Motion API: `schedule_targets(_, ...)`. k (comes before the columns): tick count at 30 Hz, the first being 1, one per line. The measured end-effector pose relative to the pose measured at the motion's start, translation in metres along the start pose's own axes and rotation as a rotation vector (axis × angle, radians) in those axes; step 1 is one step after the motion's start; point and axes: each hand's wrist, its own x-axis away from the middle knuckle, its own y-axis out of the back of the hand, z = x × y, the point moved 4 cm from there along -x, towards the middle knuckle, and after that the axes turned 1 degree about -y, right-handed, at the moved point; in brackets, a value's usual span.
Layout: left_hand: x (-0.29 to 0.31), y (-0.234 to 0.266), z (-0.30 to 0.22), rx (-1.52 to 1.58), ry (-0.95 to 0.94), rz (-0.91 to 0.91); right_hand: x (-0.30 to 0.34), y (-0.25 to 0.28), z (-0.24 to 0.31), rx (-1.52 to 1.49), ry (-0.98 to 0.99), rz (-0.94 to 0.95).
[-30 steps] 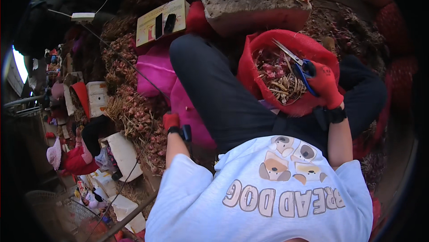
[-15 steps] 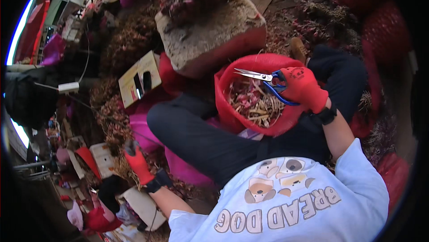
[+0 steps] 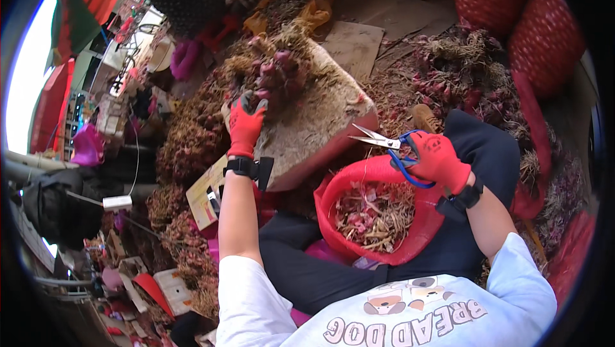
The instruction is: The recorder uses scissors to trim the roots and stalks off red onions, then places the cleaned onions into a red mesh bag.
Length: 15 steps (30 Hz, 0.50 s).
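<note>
My left hand (image 3: 246, 127), in a red glove with grey fingertips, reaches to the near side of a heap of dried shallots (image 3: 280, 73). Its fingers are apart with nothing visible between them; whether they touch the bulbs I cannot tell. The heap lies on a dirt-covered block (image 3: 320, 107) with reddish sides. My right hand (image 3: 438, 158), gloved alike, is shut on blue-handled scissors (image 3: 384, 141), their blades parted and pointing left. Below them, between my legs, a red sack (image 3: 328, 201) with a rolled rim holds cut stalks and skins (image 3: 378, 219).
Piles of shallots with dry stems lie at the left (image 3: 192, 129) and right (image 3: 458, 72). Full red mesh sacks (image 3: 544, 40) stand at the far right. A cardboard piece (image 3: 204, 198) lies left of the block. A person in dark dotted clothing (image 3: 186, 1) is at the far left.
My left hand has moved from low at my left side up to the shallots on the block. The right hand still holds the scissors, slightly lower in view. The view has shifted.
</note>
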Motion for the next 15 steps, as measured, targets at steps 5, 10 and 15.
schedule_targets(5,-0.072,-0.024,-0.066,-0.410,-0.081,-0.121,-0.007,0.004,-0.012,0.137,-0.076,0.055)
schedule_targets(10,-0.102,-0.090,-0.096,-0.735,-0.045,0.304,-0.004,0.003,-0.015,0.109,-0.044,0.028)
schedule_targets(15,-0.116,-0.099,-0.039,-0.349,0.134,0.080,-0.004,0.003,-0.012,0.127,-0.008,0.106)
